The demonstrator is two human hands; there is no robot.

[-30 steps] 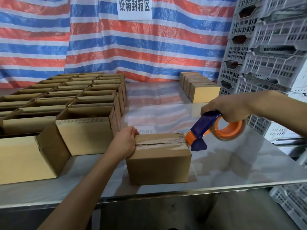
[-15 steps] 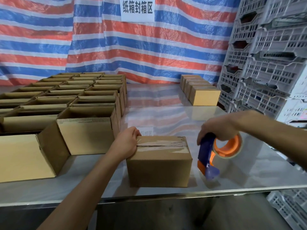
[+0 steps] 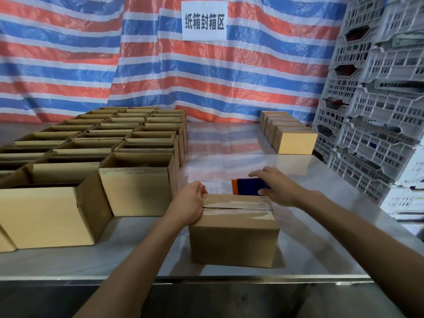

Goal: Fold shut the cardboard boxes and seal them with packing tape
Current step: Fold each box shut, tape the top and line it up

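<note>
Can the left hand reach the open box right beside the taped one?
Probably yes: the left hand grips the left end of the taped box, and the open box stands beside it, nothing between.

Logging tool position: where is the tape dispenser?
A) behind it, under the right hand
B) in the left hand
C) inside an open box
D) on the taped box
A: the tape dispenser shows behind the taped box, under the right hand.
</note>
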